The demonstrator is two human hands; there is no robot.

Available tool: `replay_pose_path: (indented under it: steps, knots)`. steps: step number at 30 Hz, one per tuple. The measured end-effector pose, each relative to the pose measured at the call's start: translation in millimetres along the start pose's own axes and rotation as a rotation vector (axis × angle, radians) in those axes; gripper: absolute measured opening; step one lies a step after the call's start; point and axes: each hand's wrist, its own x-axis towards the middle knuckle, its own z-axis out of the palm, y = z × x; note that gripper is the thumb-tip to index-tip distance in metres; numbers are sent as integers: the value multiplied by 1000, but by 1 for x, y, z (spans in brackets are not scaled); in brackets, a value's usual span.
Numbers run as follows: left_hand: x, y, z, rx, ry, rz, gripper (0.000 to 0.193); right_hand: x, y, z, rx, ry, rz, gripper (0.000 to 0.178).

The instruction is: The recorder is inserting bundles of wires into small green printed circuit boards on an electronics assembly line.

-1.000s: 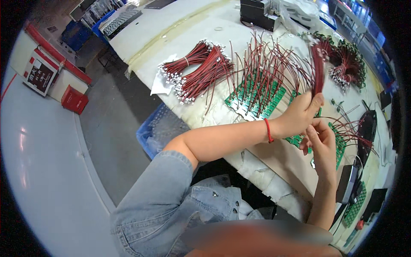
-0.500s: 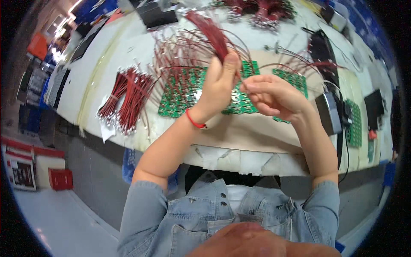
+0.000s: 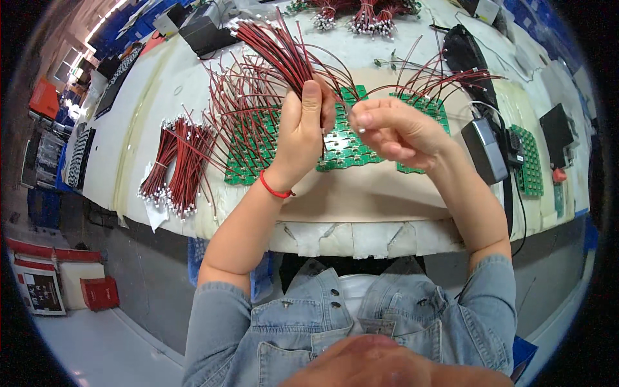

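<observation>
My left hand (image 3: 302,126) is wrapped round a bundle of thin red and black wires (image 3: 274,51), which fans out toward the upper left with small white connectors at its ends. Just to its right, my right hand (image 3: 403,132) has thumb and forefinger pinched, with a small white connector (image 3: 361,130) showing at the fingertips; the wire behind it is mostly hidden. Beneath both hands lies a green circuit board panel (image 3: 345,151), its left part bristling with upright red and black wires (image 3: 242,97). A second green panel (image 3: 432,113) with wires lies to the right.
Tied wire bundles (image 3: 187,161) lie at the left, and more bundles (image 3: 371,16) at the far edge. A dark box (image 3: 206,29) stands at the back left. On the right are a grey-black device (image 3: 483,151), a black pouch (image 3: 464,58) and another green panel (image 3: 529,161).
My left hand has shifted a little left, and the bundle now tilts and spreads more to the left. The right hand keeps its pinch near it. The whole view has shifted slightly.
</observation>
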Motion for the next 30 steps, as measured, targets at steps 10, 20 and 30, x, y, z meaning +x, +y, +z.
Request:
replay_pose_path:
  steps: [10,20,30]
  knots:
    - [6,3,-10,-272,111,-175,31,-25,-34,-12,-183,-68,-500,20]
    - [4,6,-6,-241,106,-184,30,-29,-25,11,-783,-224,-26,16]
    - [9,12,-14,-430,136,-261,27,-35,-36,10,-323,162,-462,12]
